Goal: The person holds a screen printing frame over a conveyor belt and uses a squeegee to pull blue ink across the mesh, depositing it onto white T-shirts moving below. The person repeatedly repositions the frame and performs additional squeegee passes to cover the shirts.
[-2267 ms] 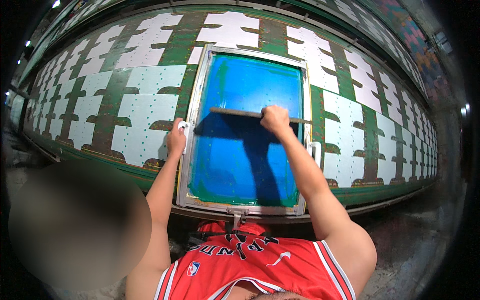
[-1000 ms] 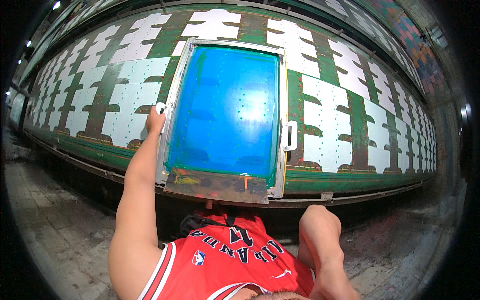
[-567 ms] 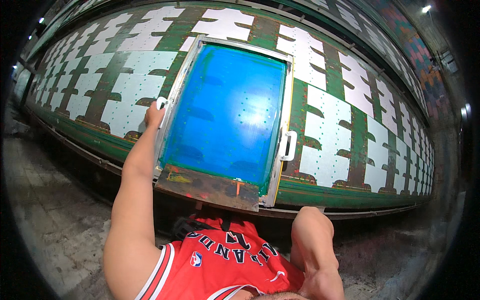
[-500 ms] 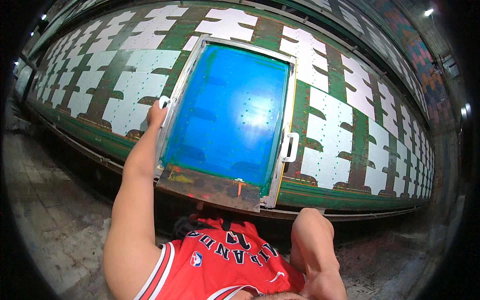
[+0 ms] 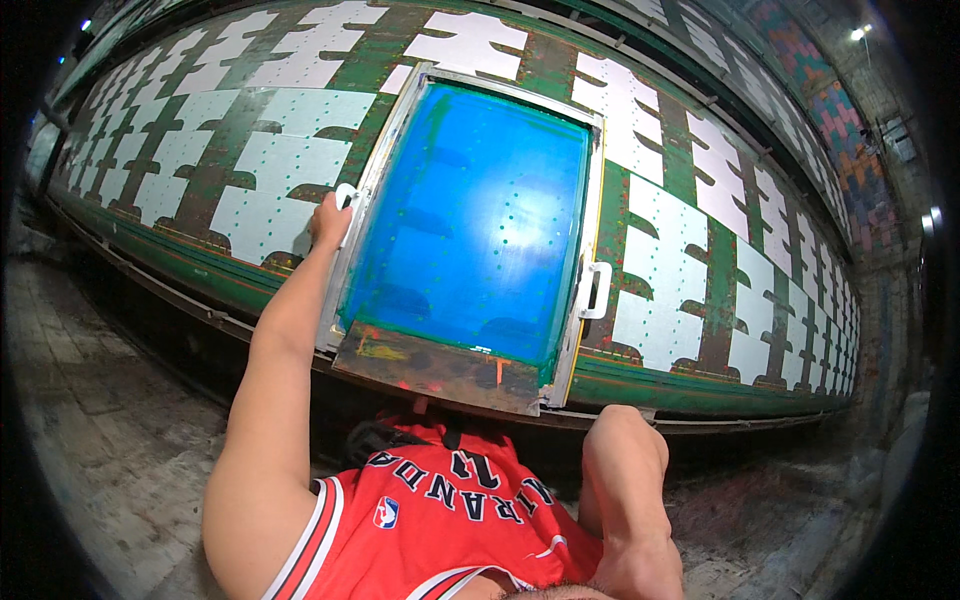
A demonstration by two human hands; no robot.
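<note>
The left hand (image 5: 330, 222) grips a white loop handle (image 5: 345, 194) on a blue, silver-framed rectangular screen (image 5: 465, 225) — the right hand's grip, out of view, I cannot tell.

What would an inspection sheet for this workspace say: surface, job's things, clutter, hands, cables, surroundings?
Surface: long green table, covered with rows of white and pale-blue panels, many dotted green.
Job's things: blue screen in a metal frame over the panels; dark, paint-stained board across its near end; white right handle ungripped.
Clutter: black item at the waist of the red jersey, kind unclear.
Hands: left hand grips the white left handle; right hand out of view, right arm bent.
Cables: nothing seen.
Surroundings: grey floor, another panel-covered table beyond, lamp at upper right.
</note>
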